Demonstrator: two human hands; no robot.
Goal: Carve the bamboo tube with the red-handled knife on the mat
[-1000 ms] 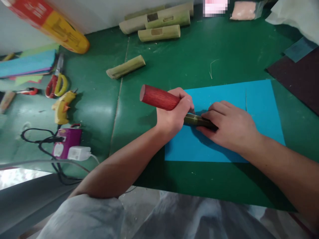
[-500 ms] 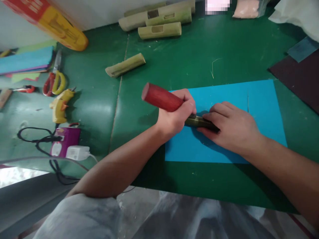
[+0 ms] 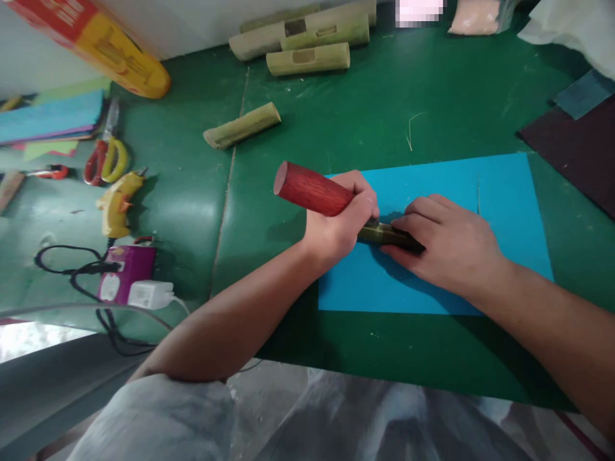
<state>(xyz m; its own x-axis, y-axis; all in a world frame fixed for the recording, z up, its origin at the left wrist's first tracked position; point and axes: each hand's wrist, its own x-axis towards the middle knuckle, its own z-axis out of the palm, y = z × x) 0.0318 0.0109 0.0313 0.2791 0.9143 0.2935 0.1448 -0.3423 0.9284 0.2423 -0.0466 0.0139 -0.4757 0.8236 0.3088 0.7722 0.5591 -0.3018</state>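
My left hand [image 3: 340,224] is closed around a tool with a thick red wooden handle [image 3: 311,189]. The handle's butt points up and to the left; the working end is hidden by my fingers, close to the bamboo. A short dark green bamboo piece [image 3: 390,236] lies slantwise between my hands. My right hand [image 3: 446,237] grips its right end, with the thumb on the near side and the fingers on the far side. Below both hands is a bright blue sheet [image 3: 514,256] on the green table [image 3: 307,339].
Several cut bamboo tubes [image 3: 307,59] lie at the back, with one bamboo piece [image 3: 243,125] nearer. On the left are scissors [image 3: 106,153], a yellow glue gun [image 3: 118,203], a purple power adapter [image 3: 129,272] with cables, and coloured sheets [image 3: 52,115]. Dark sheets [image 3: 576,141] are at right.
Both hands and the bamboo stay almost in place. The red handle has shifted very slightly to the right and down.
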